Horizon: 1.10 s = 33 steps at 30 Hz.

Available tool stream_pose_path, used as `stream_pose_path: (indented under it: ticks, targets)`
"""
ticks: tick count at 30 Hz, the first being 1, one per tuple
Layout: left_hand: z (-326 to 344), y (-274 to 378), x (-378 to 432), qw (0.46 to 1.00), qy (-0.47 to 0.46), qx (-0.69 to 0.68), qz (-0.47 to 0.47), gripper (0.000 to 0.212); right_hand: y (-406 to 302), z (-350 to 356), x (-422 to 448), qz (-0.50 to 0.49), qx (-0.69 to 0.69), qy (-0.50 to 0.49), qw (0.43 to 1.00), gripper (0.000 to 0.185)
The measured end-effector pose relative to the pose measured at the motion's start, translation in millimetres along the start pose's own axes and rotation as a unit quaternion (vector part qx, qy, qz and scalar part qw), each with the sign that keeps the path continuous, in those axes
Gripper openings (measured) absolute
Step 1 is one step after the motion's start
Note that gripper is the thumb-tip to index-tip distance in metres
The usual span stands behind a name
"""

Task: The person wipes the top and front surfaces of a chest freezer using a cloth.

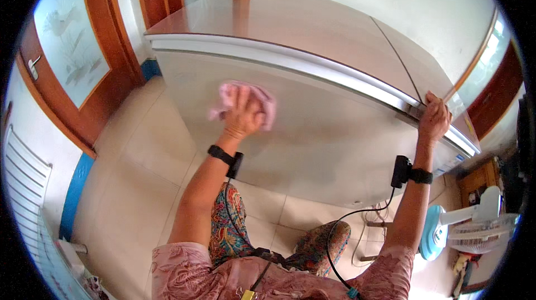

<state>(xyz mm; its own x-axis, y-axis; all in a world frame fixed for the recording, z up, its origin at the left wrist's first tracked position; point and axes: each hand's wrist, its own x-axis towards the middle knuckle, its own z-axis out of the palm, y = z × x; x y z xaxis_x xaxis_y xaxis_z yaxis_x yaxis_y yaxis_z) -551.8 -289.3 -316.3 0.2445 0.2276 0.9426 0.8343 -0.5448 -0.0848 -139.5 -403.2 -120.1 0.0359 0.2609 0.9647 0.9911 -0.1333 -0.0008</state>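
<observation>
My left hand presses a folded pink cloth against the pale front panel of a chest freezer. The cloth is bunched under the palm and fingers, with a loose corner at its left. At the right end, my right hand grips the front edge of the freezer's lid, fingers over the top and near the dark seam in the glossy lid. A silvery trim strip runs below the lid. Each wrist bears a black strap with a small black device and a cable.
An electric fan with a light blue base lies at the lower right, near loose cables. Brown doors with frosted glass stand at the left. A white slatted rack is at the far left. Tiled floor surrounds the freezer.
</observation>
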Motion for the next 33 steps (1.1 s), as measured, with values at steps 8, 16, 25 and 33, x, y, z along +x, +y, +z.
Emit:
stream_pose_path:
  ticks: [8, 16, 25, 33]
  targets:
    - [-9.9, -126.8, -84.9, 0.952, 0.151, 0.057, -0.259, 0.062, -1.1, 5.1, -1.2, 0.001, -0.01, 0.01, 1.0, 0.033]
    - [29.4, -69.7, -121.6, 0.814, 0.175, 0.015, -0.554, 0.064, -7.8, 3.1, -0.6, 0.028, -0.028, -0.003, 0.999, 0.034]
    - [60.0, 90.5, -51.5, 0.881, 0.139, -0.05, -0.45, 0.071, -12.6, 2.3, 1.7, 0.022, -0.011, 0.004, 1.0, 0.032]
    - [42.2, 210.4, 25.2, 0.975, -0.133, -0.176, 0.022, 0.056, -18.4, 4.5, 1.1, 0.011, 0.017, 0.006, 1.0, 0.027]
